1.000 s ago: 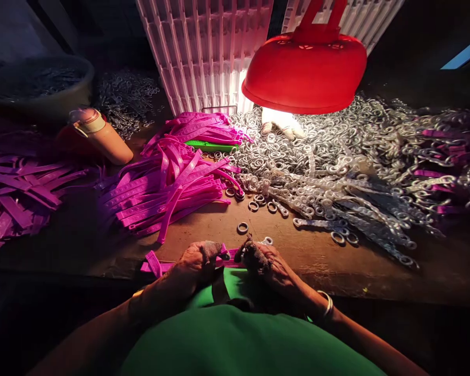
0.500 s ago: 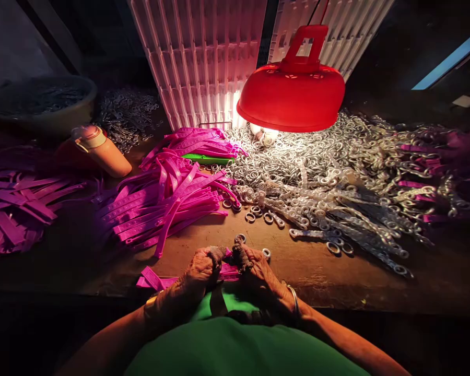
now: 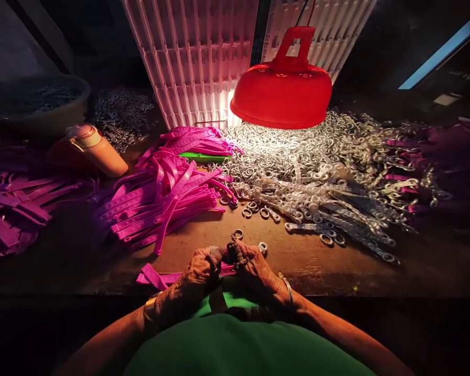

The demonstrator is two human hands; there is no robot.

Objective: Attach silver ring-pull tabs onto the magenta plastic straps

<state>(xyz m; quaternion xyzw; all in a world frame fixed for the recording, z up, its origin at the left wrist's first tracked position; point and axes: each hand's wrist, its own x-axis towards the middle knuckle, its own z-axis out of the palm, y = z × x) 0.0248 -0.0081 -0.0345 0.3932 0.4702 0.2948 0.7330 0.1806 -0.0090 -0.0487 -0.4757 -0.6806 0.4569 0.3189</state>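
Observation:
Close to the table's front edge, my left hand (image 3: 202, 267) is closed on a pink plastic strap (image 3: 227, 269). Pinching the same strap, my right hand (image 3: 255, 263) meets the left thumb. Both thumbs wear dark cloth coverings, which hide most of what lies between the fingertips. A pink strap end (image 3: 151, 277) shows left of my left wrist; whether it belongs to the held strap I cannot tell. Just beyond my fingers lie a metal ring (image 3: 238, 234) and, against the right knuckles, another ring (image 3: 262, 247).
Pink straps (image 3: 168, 203) are heaped left of centre, with more straps (image 3: 11, 209) farther left. Metal rings and clear strips (image 3: 321, 183) cover the right side. A red lamp (image 3: 282, 96) hangs low over them. An orange bottle (image 3: 100, 151) and a tub (image 3: 62, 109) stand at left.
My thumbs have come closer together, and less pink shows between them. My right fingertips have tipped upward slightly. The whole view has shifted a little.

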